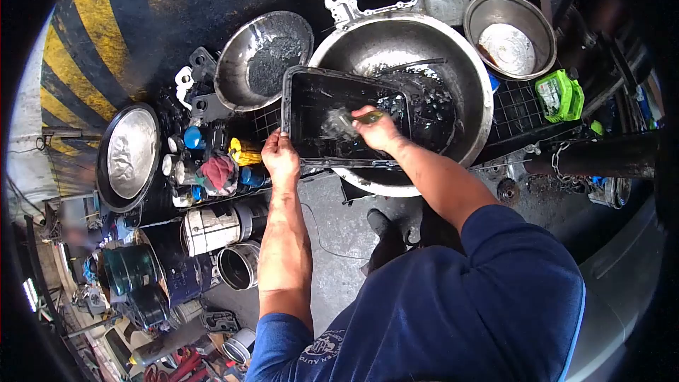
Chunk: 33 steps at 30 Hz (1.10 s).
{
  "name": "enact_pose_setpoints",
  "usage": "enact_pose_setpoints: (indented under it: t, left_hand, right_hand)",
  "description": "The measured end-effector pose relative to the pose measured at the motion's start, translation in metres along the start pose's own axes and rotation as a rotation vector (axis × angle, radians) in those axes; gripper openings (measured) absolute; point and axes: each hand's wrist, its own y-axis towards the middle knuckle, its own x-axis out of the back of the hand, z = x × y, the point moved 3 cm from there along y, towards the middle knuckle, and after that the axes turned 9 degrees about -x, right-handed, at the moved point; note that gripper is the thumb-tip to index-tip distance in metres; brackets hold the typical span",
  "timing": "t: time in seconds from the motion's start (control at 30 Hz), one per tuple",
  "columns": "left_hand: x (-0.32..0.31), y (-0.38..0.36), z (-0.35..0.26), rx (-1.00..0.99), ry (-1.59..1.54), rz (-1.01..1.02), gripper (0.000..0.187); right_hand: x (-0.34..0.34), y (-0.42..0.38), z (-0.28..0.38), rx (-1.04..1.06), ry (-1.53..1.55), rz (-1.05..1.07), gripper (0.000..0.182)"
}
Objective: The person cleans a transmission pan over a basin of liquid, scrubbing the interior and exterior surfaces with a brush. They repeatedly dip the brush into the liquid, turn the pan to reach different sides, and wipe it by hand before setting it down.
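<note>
A black rectangular pan (pixel 332 85), which looks like an oil pan, is tilted over a large metal basin (pixel 482 92). My left hand (pixel 281 158) is closed on the near left corner of its rim. Inside the pan is my right hand (pixel 378 131), closed round the greenish handle of a brush (pixel 341 125). The bristles are blurred by motion against the pan's inner face. Dark liquid wets the basin's bottom, and a thin dark rod or hose (pixel 414 65) lies in it. Part of the basin is hidden behind the pan.
Left of the basin sits a smaller metal bowl (pixel 237 49) with dark residue. A metal pot (pixel 544 35) and a green container (pixel 559 95) stand at the right. Behind is a cast metal housing (pixel 339 3). Bottles, a red rag (pixel 218 172) and buckets crowd the left side.
</note>
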Motion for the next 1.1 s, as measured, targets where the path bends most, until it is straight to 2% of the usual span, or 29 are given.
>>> enact_pose_setpoints:
  t: [0.07,0.13,0.17,0.2,0.23,0.3,0.33,0.37,0.43,0.5,0.53,0.6,0.63,0.7,0.77,0.83,0.87,0.9,0.97,1.03,1.1]
  left_hand:
    - [-0.001,-0.003,0.000,-0.009,-0.048,-0.007,0.015]
    - [-0.003,0.000,-0.002,-0.047,-0.014,0.022,0.016]
    - [-0.002,0.000,-0.001,-0.042,0.021,0.017,0.016]
    - [-0.001,0.000,-0.001,-0.034,0.059,0.011,0.017]
    - [-0.004,-0.001,-0.008,-0.041,0.056,0.019,0.017]
    - [-0.007,-0.005,-0.022,-0.049,0.053,0.038,0.019]
    - [-0.006,-0.006,-0.025,-0.052,0.069,0.048,0.019]
    - [-0.007,-0.005,-0.027,-0.058,0.082,0.057,0.019]
    - [-0.010,-0.007,-0.034,-0.050,0.090,0.063,0.020]
    - [-0.013,-0.009,-0.041,-0.026,0.092,0.061,0.020]
    - [-0.013,-0.008,-0.040,-0.068,0.095,0.065,0.019]
    - [-0.012,-0.006,-0.033,-0.143,0.107,0.071,0.017]
    - [-0.010,-0.006,-0.028,-0.110,0.062,0.051,0.017]
    - [-0.008,-0.006,-0.017,-0.042,-0.036,0.011,0.016]
    - [-0.007,-0.004,-0.010,-0.057,-0.044,-0.010,0.017]
    - [-0.007,-0.009,-0.015,-0.067,0.004,0.004,0.018]
    - [-0.005,-0.008,-0.013,-0.114,-0.002,0.030,0.018]
    - [-0.004,-0.007,-0.008,-0.082,0.012,0.001,0.017]
    - [-0.004,-0.008,-0.008,-0.046,-0.018,-0.009,0.017]
    - [-0.007,-0.012,-0.018,-0.073,0.042,0.010,0.017]
    - [-0.007,-0.008,-0.017,-0.091,0.052,0.015,0.018]
  right_hand:
    - [0.025,0.014,-0.022,-0.037,0.018,-0.067,0.009]
    - [0.045,0.054,-0.099,-0.084,0.088,-0.088,0.008]
    - [0.051,0.062,-0.101,-0.075,-0.223,-0.160,0.008]
    - [0.051,0.057,-0.071,0.011,-0.271,-0.161,0.010]
    - [0.041,0.065,-0.065,0.032,-0.082,-0.138,0.009]
    - [0.024,0.081,-0.051,-0.031,-0.169,-0.118,0.011]
    - [0.023,0.071,-0.017,-0.059,-0.266,-0.153,0.013]
    - [0.020,0.057,0.017,-0.053,0.011,-0.072,0.015]
    - [-0.002,0.072,0.012,0.195,-0.105,-0.110,0.015]
    - [-0.029,0.079,0.028,0.309,0.065,-0.096,0.015]
    - [-0.035,0.069,0.057,0.273,0.113,-0.097,0.012]
    - [-0.057,0.072,0.068,0.207,0.133,-0.105,0.015]
    - [-0.059,0.063,0.080,0.143,0.155,-0.092,0.016]
    - [-0.055,0.023,0.085,-0.175,0.533,0.074,0.017]
    - [-0.056,-0.003,0.054,-0.171,0.616,0.199,0.016]
    - [-0.035,-0.021,0.033,-0.276,0.394,0.199,0.018]
    - [-0.023,-0.030,0.023,-0.308,0.326,0.163,0.017]
    - [-0.009,-0.033,0.011,-0.334,0.302,0.164,0.017]
    - [0.018,-0.026,-0.003,-0.168,0.004,0.105,0.018]
    - [0.038,-0.022,-0.028,-0.159,-0.025,0.092,0.019]
    - [0.056,-0.018,-0.033,-0.192,-0.184,0.103,0.019]
